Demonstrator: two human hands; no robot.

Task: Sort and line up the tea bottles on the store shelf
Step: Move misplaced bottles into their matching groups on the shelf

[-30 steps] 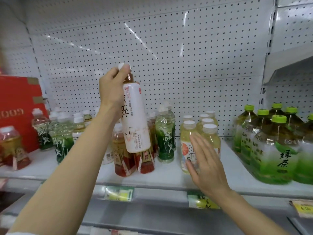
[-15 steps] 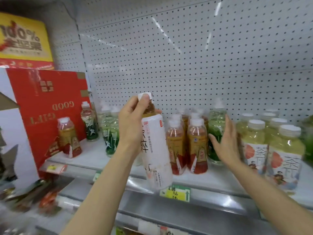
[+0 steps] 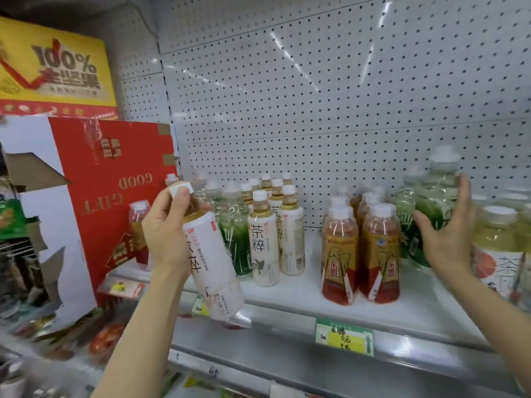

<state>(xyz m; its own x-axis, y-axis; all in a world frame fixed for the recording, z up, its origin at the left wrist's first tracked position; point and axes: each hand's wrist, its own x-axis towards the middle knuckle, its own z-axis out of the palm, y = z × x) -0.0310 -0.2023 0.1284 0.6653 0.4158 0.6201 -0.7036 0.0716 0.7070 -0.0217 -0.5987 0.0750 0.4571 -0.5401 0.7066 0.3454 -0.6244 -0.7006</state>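
Note:
My left hand grips a white-labelled tea bottle by its neck, tilted, in front of the shelf's front edge. Behind it stand more white-labelled bottles in short rows. My right hand wraps around a green tea bottle, with the thumb on its front and the fingers behind it. Two rows of red-and-gold tea bottles stand at mid-shelf. Pale yellow bottles are at the far right.
A red gift box stands at the shelf's left end, with a yellow nut box on top. Green bottles stand behind the held bottle. The white shelf has price tags on its front rail. White pegboard backs it.
The view swung left. My left hand kept the white-labelled bottle and lowered it in front of the shelf. My right hand went from the yellow bottles to closing round a green one.

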